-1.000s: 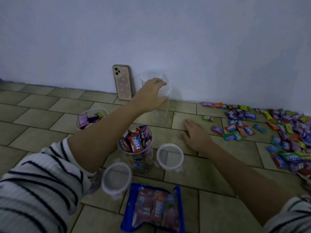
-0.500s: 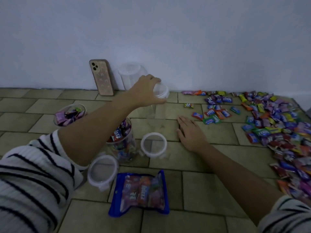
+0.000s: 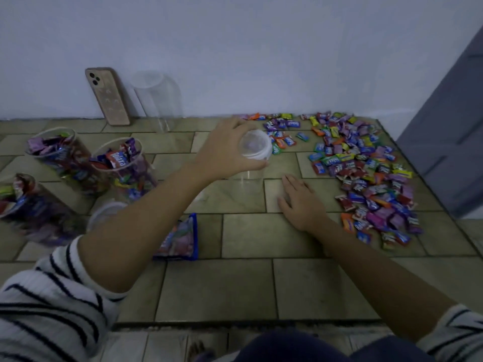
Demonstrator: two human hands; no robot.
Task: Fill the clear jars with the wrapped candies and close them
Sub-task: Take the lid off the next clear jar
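Head view: gripping the white-rimmed top of the empty clear plastic jar (image 3: pixel 254 148) with the left hand (image 3: pixel 224 152), fingers curled round it, low over the tiled floor (image 3: pixel 248 236) and just short of the heap of bright wrapped candies (image 3: pixel 366 173). Resting the right hand (image 3: pixel 300 202) flat and empty just beside. Probably light, stiff, a bit slick, so best held by the rim. Off left, three clear jars heaped with candies (image 3: pixel 117 165), not yet lidded.

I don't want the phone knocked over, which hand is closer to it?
Left. The left hand, gripping a clear jar, is right of the phone; the right hand lies flat on the floor, farther right and nearer the person.
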